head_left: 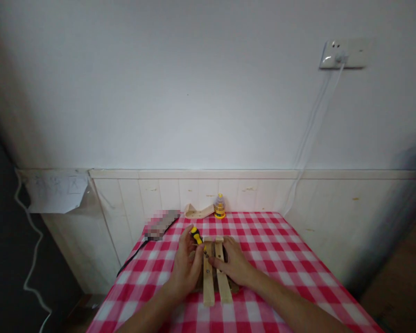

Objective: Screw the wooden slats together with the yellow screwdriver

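My left hand [184, 266] is closed around a yellow-and-black screwdriver [197, 236], tilted with its shaft down toward a screw in the left light wooden strip [208, 295]. A second wooden strip [225, 293] lies beside it, and both rest on a darker brown piece [235, 287], mostly hidden. My right hand [237, 264] grips the wooden strips from the right. Its thumb reaches across to the left strip, close to the screwdriver's tip, and its fingers curl past the right strip's far end. Dark screws or holes show along the strips.
A red-and-white checked cloth [263, 286] covers the table. At the back edge stand a yellow container with a clear top [219, 208] and a curved wooden piece [198, 213]. A pixelated item [162, 225] with a black cord lies at the back left. The wall [208, 115] rises behind.
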Demonstrator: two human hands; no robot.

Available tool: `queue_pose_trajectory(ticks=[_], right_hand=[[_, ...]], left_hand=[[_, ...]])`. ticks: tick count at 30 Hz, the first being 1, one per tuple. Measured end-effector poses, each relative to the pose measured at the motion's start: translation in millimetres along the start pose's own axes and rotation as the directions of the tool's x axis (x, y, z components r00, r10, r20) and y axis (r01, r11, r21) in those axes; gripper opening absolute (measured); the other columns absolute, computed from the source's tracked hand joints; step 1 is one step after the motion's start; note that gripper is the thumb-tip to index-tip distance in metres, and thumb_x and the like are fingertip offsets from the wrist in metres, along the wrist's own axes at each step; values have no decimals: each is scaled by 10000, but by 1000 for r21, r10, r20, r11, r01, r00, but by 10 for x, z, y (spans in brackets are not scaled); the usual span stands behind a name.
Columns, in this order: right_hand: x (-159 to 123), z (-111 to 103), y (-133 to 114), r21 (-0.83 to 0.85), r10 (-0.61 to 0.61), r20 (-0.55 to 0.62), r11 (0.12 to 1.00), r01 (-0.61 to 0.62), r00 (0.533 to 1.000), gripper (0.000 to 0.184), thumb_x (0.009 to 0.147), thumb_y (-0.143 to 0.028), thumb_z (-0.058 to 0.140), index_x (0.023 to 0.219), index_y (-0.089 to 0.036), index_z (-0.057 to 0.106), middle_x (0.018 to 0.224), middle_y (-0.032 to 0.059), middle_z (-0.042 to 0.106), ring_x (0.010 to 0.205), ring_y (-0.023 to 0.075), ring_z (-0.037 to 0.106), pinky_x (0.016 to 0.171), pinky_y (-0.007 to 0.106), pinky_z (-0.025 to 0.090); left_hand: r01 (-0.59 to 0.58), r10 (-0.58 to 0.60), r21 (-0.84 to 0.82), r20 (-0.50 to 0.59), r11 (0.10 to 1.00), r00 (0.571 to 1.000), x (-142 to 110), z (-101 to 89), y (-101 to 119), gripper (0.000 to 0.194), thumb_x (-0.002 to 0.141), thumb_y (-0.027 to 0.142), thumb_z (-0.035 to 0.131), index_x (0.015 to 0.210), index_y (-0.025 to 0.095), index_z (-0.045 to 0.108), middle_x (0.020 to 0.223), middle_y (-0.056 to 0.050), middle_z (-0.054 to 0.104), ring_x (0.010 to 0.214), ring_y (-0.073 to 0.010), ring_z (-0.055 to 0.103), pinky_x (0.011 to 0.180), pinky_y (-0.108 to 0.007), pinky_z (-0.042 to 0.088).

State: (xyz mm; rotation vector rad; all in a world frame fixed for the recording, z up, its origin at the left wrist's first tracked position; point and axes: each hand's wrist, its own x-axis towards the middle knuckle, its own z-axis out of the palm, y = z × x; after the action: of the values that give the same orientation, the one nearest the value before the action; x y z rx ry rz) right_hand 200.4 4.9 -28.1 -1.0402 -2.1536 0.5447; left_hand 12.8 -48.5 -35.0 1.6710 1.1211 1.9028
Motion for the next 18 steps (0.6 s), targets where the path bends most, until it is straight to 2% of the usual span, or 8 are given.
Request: queue_pose_trajectory(ticks=[5,9,14,18], right_hand=[[-17,-29,-25,-7,39,13,999,-39,999,305,844,-364,838,1055,-201,689,1111,107,736,1057,329,677,959,469,537],[-36,-33,-25,6,18,11,1000,-18,1000,313,844,-369,840,1065,-210,684,1099,95,731,1037,323,671,950,469,536],[-36,-20,-10,46,-17,2,999,16,1000,303,851,-339,830,1088,-223,682,1104,92,721,1047,329,665,942,470,529],[-30,-27,-15,60,-15,4,998,15,1000,329,848,-335,828,1124,-220,688,1135,102,717,1077,346,665,966,493,524]], left_hand=[[-5,5,-6,-45,1000,999,-27,-37,-60,496,1091,390,591,1536,274,405,1225,-97,699,942,-179,754,774,-304,646],[-18,22,66,-61,998,998,8,-76,-89,485,1052,391,660,1477,257,469,1185,-81,711,962,-188,759,809,-321,649],[-48,53,90,-57,995,997,2,-93,-120,485,1031,387,681,1449,256,472,1183,-90,723,975,-200,775,820,-330,657],[-21,23,110,-20,994,1000,-10,-100,-154,496,1028,375,678,1460,253,465,1219,-111,721,987,-214,780,817,-348,661]])
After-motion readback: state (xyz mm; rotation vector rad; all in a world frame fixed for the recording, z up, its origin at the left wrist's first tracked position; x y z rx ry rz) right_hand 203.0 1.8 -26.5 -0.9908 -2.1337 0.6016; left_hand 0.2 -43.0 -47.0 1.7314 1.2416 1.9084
